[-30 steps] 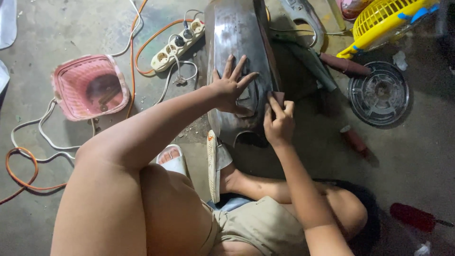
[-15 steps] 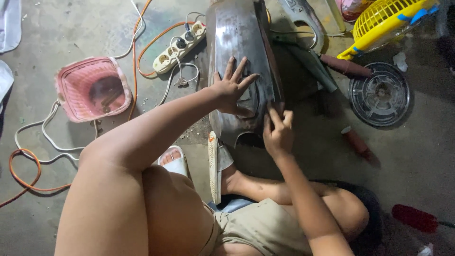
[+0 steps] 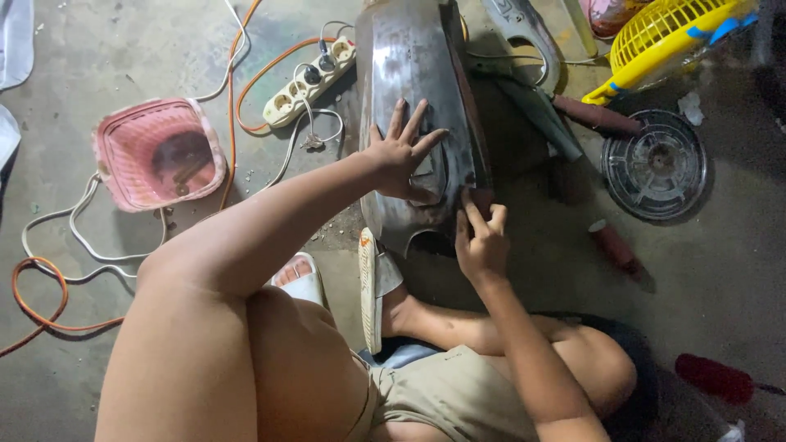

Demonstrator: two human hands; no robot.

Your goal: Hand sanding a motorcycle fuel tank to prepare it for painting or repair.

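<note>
A long curved bare-metal body panel (image 3: 417, 74) lies on the concrete floor in front of me. My left hand (image 3: 401, 155) rests flat on its near part with fingers spread, holding it down. My right hand (image 3: 481, 239) presses a small dark reddish pad, likely sandpaper (image 3: 481, 199), against the panel's right edge, fingers closed over it. My legs are folded beneath, with a white sandal (image 3: 370, 282) just below the panel.
A pink basket (image 3: 157, 155) sits at left, a white power strip (image 3: 309, 78) with orange and white cables behind it. A yellow fan grille (image 3: 667, 33), a round metal disc (image 3: 655, 164), red cylinders (image 3: 614, 245) and a red brush (image 3: 714, 378) lie at right.
My right hand has slid slightly along the panel's right edge with the pad. My left hand stays planted on the panel.
</note>
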